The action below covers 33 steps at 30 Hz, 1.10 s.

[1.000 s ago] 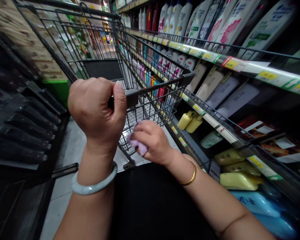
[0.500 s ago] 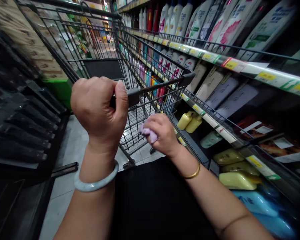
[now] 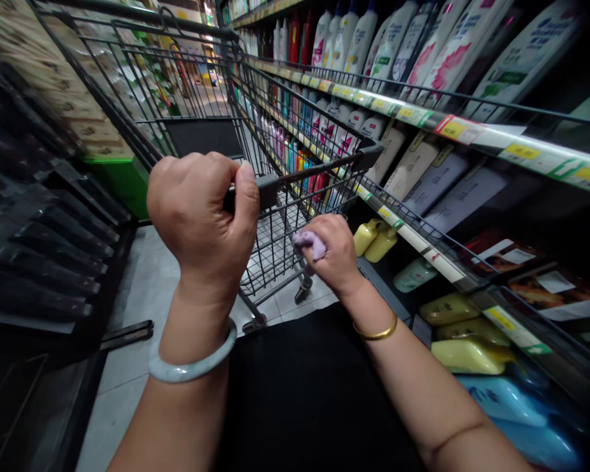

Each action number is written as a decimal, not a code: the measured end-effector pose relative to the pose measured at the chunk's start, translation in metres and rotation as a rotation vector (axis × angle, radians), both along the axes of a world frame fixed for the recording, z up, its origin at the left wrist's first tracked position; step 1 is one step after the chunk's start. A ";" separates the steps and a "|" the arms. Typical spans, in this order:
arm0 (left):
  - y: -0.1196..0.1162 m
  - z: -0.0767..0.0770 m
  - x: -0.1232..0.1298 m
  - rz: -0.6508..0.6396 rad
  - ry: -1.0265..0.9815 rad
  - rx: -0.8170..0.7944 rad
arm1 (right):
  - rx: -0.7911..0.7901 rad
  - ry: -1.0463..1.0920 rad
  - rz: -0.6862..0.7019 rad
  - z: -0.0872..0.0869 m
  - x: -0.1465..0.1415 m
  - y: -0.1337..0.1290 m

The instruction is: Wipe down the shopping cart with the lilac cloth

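Note:
My left hand (image 3: 204, 210) is closed around the handle (image 3: 268, 191) of a dark wire shopping cart (image 3: 260, 255), thumb on top. A pale bangle circles that wrist. To the right and lower, my right hand (image 3: 332, 252) grips a crumpled light purple cloth (image 3: 312, 242), part of which sticks out past the fingers. That hand is in front of the cart's near right side; whether it touches the wires I cannot tell. A gold bangle is on the right wrist.
Shelves (image 3: 437, 124) of shampoo bottles (image 3: 526, 62) run along the right. Two yellow pump bottles (image 3: 381, 242) stand low near my right hand. Dark packaged goods (image 3: 44, 249) hang on the left beside a green box (image 3: 115, 187). Tiled floor (image 3: 152, 262) lies below.
My right hand has moved a little to the right and up with the cloth. The left hand has shifted slightly right in view and still holds the handle.

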<state>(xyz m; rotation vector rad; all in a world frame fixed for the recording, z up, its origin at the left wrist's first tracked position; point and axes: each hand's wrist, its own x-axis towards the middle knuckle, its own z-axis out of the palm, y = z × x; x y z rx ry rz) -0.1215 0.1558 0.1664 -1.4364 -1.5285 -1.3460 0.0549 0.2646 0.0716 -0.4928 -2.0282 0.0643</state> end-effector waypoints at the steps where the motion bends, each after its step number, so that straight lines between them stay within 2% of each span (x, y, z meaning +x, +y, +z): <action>1: -0.001 0.001 0.001 -0.033 -0.037 -0.031 | 0.033 -0.044 0.057 0.001 -0.003 -0.006; 4: -0.002 0.003 0.006 -0.102 -0.099 -0.105 | 0.033 -0.089 0.085 0.000 -0.004 -0.007; 8: 0.001 0.004 0.013 -0.183 -0.103 -0.173 | -0.118 0.110 -0.153 -0.004 0.007 0.020; 10: 0.004 0.003 0.016 -0.246 -0.116 -0.202 | -0.110 0.172 -0.208 -0.003 0.008 0.022; 13: 0.006 0.000 0.019 -0.309 -0.082 -0.203 | 0.016 0.119 -0.080 0.003 0.004 0.005; 16: 0.008 -0.004 0.015 -0.319 -0.046 -0.158 | 0.120 0.065 0.043 0.008 0.001 -0.009; 20: 0.015 -0.010 -0.002 -0.244 -0.075 -0.065 | 0.124 0.173 -0.060 0.014 0.007 -0.009; 23: 0.024 -0.014 -0.015 -0.179 -0.118 -0.015 | 0.114 0.257 -0.102 0.022 0.008 -0.021; 26: 0.030 -0.016 -0.021 -0.193 -0.115 0.001 | 0.191 0.178 0.085 0.028 -0.001 -0.043; 28: 0.032 -0.015 -0.020 -0.226 -0.098 -0.004 | 0.246 0.082 0.198 0.027 -0.008 -0.048; 29: 0.031 -0.015 -0.019 -0.234 -0.096 -0.002 | 0.244 0.068 0.210 0.026 -0.010 -0.045; 33: 0.030 -0.016 -0.009 -0.250 -0.110 -0.005 | 0.089 0.291 0.016 0.027 -0.008 -0.026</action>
